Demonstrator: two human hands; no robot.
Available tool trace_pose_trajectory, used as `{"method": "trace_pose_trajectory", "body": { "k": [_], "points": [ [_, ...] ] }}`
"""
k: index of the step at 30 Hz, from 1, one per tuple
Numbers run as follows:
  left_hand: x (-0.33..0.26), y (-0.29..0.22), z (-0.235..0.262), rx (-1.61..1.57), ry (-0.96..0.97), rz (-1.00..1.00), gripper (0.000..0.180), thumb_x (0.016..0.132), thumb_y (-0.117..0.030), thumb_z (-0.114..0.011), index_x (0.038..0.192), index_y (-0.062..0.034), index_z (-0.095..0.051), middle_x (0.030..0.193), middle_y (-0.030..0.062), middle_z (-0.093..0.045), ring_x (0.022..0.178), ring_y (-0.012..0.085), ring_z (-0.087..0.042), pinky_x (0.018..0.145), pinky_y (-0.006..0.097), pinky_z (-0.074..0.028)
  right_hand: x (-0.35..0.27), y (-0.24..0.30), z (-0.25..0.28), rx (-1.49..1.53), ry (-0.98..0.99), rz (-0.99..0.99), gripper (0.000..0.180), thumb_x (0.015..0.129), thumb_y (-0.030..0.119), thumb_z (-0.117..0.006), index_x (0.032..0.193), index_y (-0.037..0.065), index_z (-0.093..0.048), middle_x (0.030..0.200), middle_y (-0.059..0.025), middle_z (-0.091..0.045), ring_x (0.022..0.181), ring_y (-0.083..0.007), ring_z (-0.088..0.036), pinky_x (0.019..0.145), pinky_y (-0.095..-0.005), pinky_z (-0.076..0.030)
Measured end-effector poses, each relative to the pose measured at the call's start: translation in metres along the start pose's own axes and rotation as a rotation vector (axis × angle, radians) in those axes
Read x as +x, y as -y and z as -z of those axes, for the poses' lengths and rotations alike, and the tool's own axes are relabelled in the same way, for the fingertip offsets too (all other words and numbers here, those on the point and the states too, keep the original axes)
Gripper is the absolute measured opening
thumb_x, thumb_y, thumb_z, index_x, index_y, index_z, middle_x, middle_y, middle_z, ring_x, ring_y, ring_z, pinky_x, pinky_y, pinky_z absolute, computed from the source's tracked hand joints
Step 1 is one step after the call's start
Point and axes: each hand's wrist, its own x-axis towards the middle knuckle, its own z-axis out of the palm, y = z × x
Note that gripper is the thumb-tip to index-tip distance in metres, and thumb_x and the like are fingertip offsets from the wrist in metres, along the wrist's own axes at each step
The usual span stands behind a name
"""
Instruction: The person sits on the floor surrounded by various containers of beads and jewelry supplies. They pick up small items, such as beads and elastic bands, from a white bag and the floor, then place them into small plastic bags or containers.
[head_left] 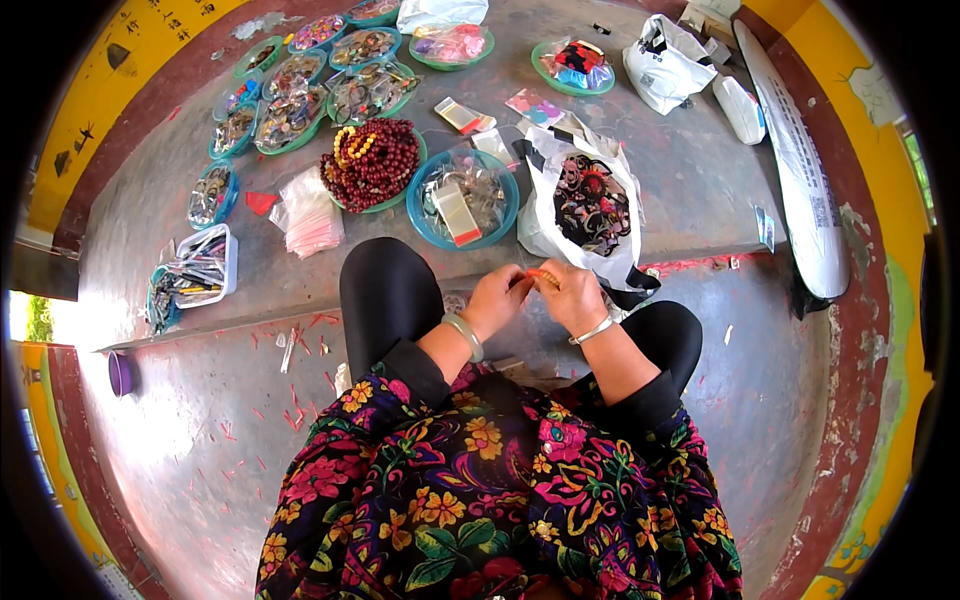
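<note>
The left hand (497, 298) and the right hand (572, 295) meet just above the knees, and their fingertips are closed together on a small orange piece (541, 274), which they pinch between them; what kind of piece it is, I cannot tell. The left wrist wears a pale green bangle (465, 336) and the right wrist a thin silver bracelet (592, 331). Just beyond the hands, on the raised grey step (690, 170), stands an open white plastic bag (590, 205) with dark colourful items inside. Beside it to the left is a blue bowl (463, 198) holding small clear packets. Next to this bowl a green dish carries a heap of dark red beads (372, 163). Farther left lies a white tray with tools (200, 266), near a pile of pink packets (310, 222).
</note>
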Motion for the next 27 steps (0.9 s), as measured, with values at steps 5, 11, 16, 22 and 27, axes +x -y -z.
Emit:
{"method": "trace_pose_trajectory", "body": {
  "k": [5,11,16,22,27],
  "points": [
    [0.002,0.004,-0.002,0.042,0.031,-0.014,0.016,0.082,-0.018,-0.056,0.079,-0.0026,-0.058,0.065,0.0115,-0.059,0.062,0.0254,-0.058,0.058,0.034,-0.045,0.001,-0.002,0.006,0.028,0.06,-0.108,0.011,0.074,0.013,-0.063,0.075,0.004,-0.057,0.065,-0.0173,-0.059,0.063,-0.0336,-0.06,0.054,-0.0384,-0.046],
    [0.004,0.022,-0.005,0.156,0.065,0.016,0.017,0.078,-0.017,-0.058,0.083,-0.0008,-0.059,0.069,0.0139,-0.061,0.067,0.024,-0.062,0.062,0.033,-0.048,0.0,0.001,0.003,0.103,0.094,-0.132,0.021,0.073,0.012,-0.063,0.093,0.007,-0.057,0.076,-0.0169,-0.061,0.071,-0.0324,-0.06,0.06,-0.0364,-0.047],
    [0.004,0.023,-0.005,-0.309,0.12,0.248,0.015,0.077,-0.009,-0.055,0.081,0.005,-0.056,0.069,0.0116,-0.061,0.063,0.0179,-0.061,0.058,0.029,-0.05,0.002,-0.001,0.008,0.108,0.2,0.038,0.038,0.073,0.008,-0.061,0.11,0.012,-0.053,0.083,-0.0132,-0.061,0.071,-0.0263,-0.059,0.062,-0.0326,-0.047],
    [0.007,0.027,-0.002,-0.405,0.147,0.23,0.014,0.076,-0.006,-0.054,0.082,0.006,-0.056,0.072,0.01,-0.059,0.063,0.0157,-0.06,0.059,0.027,-0.051,0.003,0.0,0.015,0.17,0.334,-0.081,0.046,0.076,0.005,-0.059,0.119,0.014,-0.049,0.075,-0.0106,-0.061,0.061,-0.0199,-0.056,0.057,-0.0305,-0.046],
    [0.007,0.023,-0.002,-0.447,0.142,0.272,0.013,0.076,-0.006,-0.054,0.082,0.0055,-0.055,0.074,0.0102,-0.059,0.065,0.0161,-0.06,0.06,0.027,-0.051,0.001,-0.009,0.016,-0.02,0.363,0.039,0.049,0.076,0.01,-0.058,0.122,0.014,-0.043,0.082,-0.0176,-0.061,0.074,-0.0332,-0.06,0.062,-0.0411,-0.047]
  ]
}}
